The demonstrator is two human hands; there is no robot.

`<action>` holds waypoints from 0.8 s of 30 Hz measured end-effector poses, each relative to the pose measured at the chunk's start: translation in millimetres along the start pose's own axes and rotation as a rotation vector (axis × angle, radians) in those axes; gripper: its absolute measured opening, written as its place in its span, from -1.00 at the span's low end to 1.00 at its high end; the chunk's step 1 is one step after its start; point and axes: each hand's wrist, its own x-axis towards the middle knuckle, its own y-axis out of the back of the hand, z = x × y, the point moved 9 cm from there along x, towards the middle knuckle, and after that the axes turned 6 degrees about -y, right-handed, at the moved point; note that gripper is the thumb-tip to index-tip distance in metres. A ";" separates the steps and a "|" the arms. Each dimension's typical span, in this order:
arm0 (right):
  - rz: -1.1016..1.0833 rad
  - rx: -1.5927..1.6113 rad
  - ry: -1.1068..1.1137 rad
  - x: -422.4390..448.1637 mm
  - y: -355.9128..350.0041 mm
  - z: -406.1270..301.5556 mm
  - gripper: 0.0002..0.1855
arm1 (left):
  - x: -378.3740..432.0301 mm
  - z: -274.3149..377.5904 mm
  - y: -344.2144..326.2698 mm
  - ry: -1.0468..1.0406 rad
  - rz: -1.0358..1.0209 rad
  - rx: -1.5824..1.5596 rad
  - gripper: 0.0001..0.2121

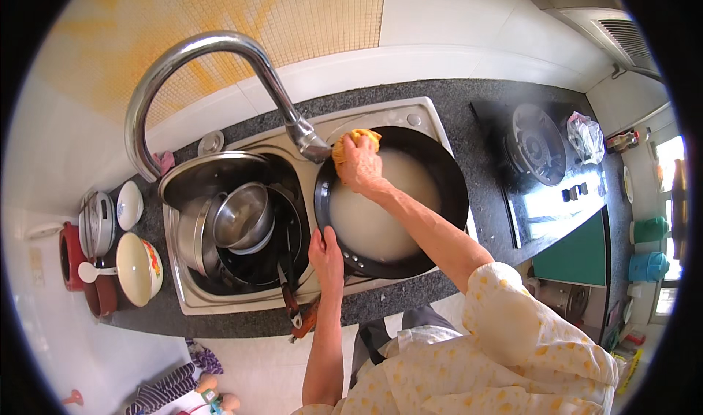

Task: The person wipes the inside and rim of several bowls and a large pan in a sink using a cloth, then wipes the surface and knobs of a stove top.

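A large black wok with cloudy, whitish water in it rests over the right basin of a steel double sink. My right hand grips a crumpled yellow-orange cloth at the wok's far left rim, close to the faucet's spout. At the near left rim is my left hand, its fingers against the wok's edge; its hold is partly hidden. Left of it, the other basin holds a steel bowl, a steel pot, a large lid and a black pan.
A knife with a brown handle lies over the sink's front edge beside another wooden handle. Bowls, including a cream enamel one, stand on the left counter. At right are a gas hob and a plastic bag.
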 end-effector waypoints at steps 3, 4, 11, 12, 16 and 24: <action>-0.139 0.042 -0.007 -18.4 -4.3 -24.3 -0.45 | -2.8 1.1 0.2 0.069 -0.001 -0.097 -0.64; -0.194 0.050 -0.010 -28.9 -6.5 -31.2 -0.44 | -3.7 2.2 1.7 0.117 0.007 -0.135 -0.62; -0.400 0.121 0.101 -97.8 -8.3 -49.4 -0.55 | -2.9 -5.2 5.0 0.291 0.047 -0.175 -0.42; -0.418 0.119 0.127 -107.5 -4.7 -48.9 -0.56 | -1.6 -7.8 5.3 0.280 0.052 -0.205 -0.41; -0.578 0.087 0.220 -140.3 -4.6 -38.7 -0.62 | 7.3 -25.8 21.6 0.244 0.133 -0.123 -0.38; -0.858 -0.095 0.423 -176.4 32.7 24.1 -0.55 | 18.4 -15.8 19.8 -0.081 -0.047 0.136 -0.84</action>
